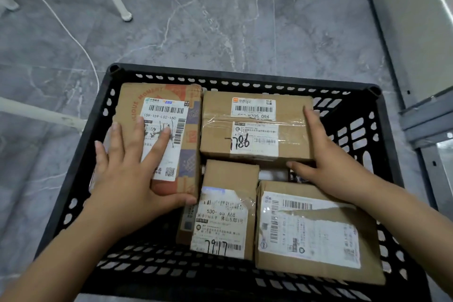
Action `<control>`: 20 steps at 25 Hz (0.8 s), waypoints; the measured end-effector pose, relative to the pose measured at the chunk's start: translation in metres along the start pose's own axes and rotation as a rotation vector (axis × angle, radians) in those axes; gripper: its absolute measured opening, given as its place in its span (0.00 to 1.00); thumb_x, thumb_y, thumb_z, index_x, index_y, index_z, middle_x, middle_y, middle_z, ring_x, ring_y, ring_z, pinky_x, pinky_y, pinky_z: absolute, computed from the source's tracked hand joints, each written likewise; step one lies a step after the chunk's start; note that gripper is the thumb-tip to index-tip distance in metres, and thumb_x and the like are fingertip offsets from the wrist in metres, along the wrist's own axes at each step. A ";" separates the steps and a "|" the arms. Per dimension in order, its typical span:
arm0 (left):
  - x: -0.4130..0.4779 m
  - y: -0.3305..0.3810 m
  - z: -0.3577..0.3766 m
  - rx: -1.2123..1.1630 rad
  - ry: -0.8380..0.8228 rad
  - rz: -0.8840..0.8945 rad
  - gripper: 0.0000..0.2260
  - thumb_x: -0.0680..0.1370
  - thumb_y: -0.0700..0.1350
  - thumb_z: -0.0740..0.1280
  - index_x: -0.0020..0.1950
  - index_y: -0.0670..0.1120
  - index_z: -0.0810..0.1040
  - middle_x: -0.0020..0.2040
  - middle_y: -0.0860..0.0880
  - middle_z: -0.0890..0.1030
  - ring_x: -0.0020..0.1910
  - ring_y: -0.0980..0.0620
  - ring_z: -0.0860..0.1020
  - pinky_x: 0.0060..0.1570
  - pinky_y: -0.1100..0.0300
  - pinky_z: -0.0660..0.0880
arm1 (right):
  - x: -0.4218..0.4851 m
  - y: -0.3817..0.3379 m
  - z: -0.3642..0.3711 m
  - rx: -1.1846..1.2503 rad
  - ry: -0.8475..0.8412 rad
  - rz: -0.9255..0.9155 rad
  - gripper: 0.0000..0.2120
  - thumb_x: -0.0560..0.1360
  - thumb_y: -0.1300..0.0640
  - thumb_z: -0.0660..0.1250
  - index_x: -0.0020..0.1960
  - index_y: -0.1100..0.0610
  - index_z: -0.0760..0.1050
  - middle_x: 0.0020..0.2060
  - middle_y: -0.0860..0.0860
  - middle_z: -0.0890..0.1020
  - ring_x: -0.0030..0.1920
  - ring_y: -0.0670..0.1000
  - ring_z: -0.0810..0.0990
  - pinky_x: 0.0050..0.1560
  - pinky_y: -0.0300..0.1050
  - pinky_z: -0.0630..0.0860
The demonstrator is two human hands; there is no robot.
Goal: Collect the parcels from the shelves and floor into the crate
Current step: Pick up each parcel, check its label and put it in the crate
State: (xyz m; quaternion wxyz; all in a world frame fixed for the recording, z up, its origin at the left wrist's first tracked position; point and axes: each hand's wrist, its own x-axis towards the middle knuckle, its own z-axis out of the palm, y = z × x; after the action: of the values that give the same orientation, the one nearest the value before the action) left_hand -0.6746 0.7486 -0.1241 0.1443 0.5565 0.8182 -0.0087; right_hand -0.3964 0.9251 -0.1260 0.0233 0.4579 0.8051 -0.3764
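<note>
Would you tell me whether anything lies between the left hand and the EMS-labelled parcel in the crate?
Nothing visible does: the left hand rests flat on the EMS-labelled parcel, inside the crate, thumb at its near edge.

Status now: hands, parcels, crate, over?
Left hand flat on EMS parcel. Right hand at corner of 7786 parcel. Both parcels inside black crate. Nothing blocking.
</note>
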 end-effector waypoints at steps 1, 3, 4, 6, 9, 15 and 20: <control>0.001 -0.002 0.003 0.010 0.024 0.023 0.54 0.55 0.85 0.44 0.76 0.61 0.42 0.79 0.47 0.40 0.76 0.40 0.36 0.72 0.38 0.37 | 0.003 0.000 0.002 -0.023 -0.023 0.004 0.52 0.73 0.54 0.70 0.73 0.45 0.28 0.75 0.50 0.59 0.60 0.47 0.72 0.59 0.37 0.65; 0.001 -0.004 0.003 -0.009 0.060 0.056 0.52 0.57 0.84 0.45 0.76 0.59 0.45 0.79 0.46 0.44 0.77 0.41 0.38 0.72 0.39 0.38 | 0.003 -0.002 -0.001 -0.015 -0.088 0.011 0.51 0.74 0.53 0.68 0.73 0.45 0.26 0.76 0.49 0.55 0.62 0.49 0.72 0.60 0.37 0.67; 0.001 -0.003 0.001 -0.011 0.082 0.080 0.52 0.57 0.84 0.45 0.76 0.61 0.44 0.79 0.48 0.43 0.77 0.44 0.37 0.72 0.42 0.36 | -0.002 -0.003 -0.008 0.029 -0.104 0.002 0.50 0.74 0.51 0.67 0.73 0.44 0.28 0.76 0.46 0.51 0.68 0.48 0.67 0.65 0.37 0.63; 0.000 -0.011 -0.007 -0.005 0.103 0.095 0.51 0.57 0.83 0.49 0.75 0.63 0.43 0.79 0.50 0.43 0.77 0.49 0.37 0.72 0.46 0.32 | -0.025 -0.004 -0.026 0.075 0.011 -0.057 0.44 0.73 0.44 0.65 0.74 0.38 0.35 0.75 0.38 0.50 0.74 0.41 0.56 0.71 0.39 0.56; 0.000 -0.082 -0.002 -0.060 0.170 -0.090 0.46 0.62 0.75 0.61 0.76 0.63 0.49 0.79 0.56 0.46 0.78 0.49 0.48 0.75 0.45 0.49 | -0.075 0.014 -0.043 0.102 0.411 -0.025 0.34 0.68 0.34 0.62 0.68 0.27 0.47 0.72 0.35 0.58 0.73 0.40 0.58 0.71 0.49 0.58; -0.007 -0.109 0.021 -0.733 0.198 -0.281 0.11 0.81 0.45 0.60 0.62 0.53 0.75 0.51 0.61 0.84 0.49 0.58 0.83 0.46 0.60 0.80 | -0.095 0.044 -0.012 0.562 0.292 0.367 0.15 0.73 0.40 0.63 0.60 0.36 0.70 0.54 0.38 0.79 0.59 0.49 0.78 0.60 0.49 0.70; 0.019 -0.061 -0.004 -0.958 0.202 -0.370 0.09 0.81 0.44 0.60 0.53 0.57 0.77 0.51 0.54 0.84 0.53 0.51 0.82 0.56 0.46 0.75 | -0.063 0.045 -0.034 0.490 0.410 0.457 0.10 0.79 0.49 0.58 0.57 0.41 0.74 0.53 0.45 0.81 0.52 0.51 0.80 0.62 0.56 0.71</control>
State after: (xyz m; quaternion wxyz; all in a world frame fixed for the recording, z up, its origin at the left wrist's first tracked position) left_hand -0.7375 0.7435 -0.1337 0.2991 0.2722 0.8249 0.3949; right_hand -0.3153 0.9141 -0.1042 -0.1648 0.6830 0.5567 -0.4432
